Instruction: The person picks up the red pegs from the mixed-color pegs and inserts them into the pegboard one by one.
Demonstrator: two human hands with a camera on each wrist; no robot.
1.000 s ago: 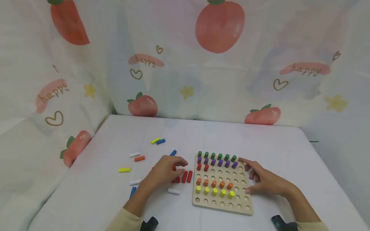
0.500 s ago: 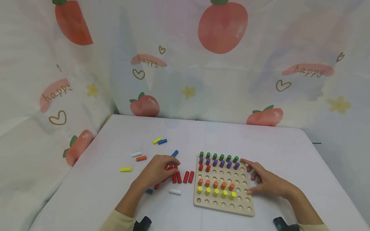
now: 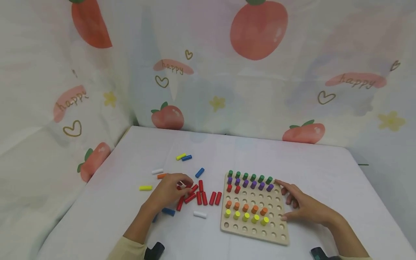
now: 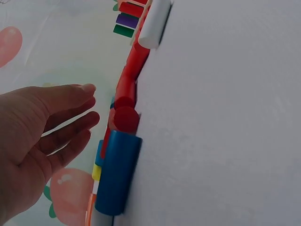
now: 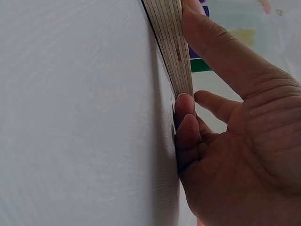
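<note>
My left hand [image 3: 170, 187] hovers over a loose cluster of red pegs [image 3: 190, 198], thumb and fingers relaxed and apart. In the left wrist view that hand [image 4: 42, 127] holds nothing; a blue peg [image 4: 118, 172] and red pegs [image 4: 125, 92] lie beyond its fingertips. A wooden pegboard [image 3: 248, 233] lies to the right, bearing rows of green, purple, red, orange and yellow pegs. At its right edge rests my right hand [image 3: 307, 206], index finger by the far corner and thumb lower down. In the right wrist view, the thumb of the right hand [image 5: 254, 136] touches the board [image 5: 171, 42].
Around the left hand lie white pegs [image 3: 200, 215], blue pegs [image 3: 199, 172], a yellow peg [image 3: 145, 187] and an orange peg [image 3: 161, 176]. A white-covered table [image 3: 292, 159] meets a printed cloth backdrop [image 3: 253, 97] at the back.
My left hand has moved left, away from the board and over the red pegs, uncovering more of them. The right hand keeps its place on the board's edge. The head view has shifted slightly.
</note>
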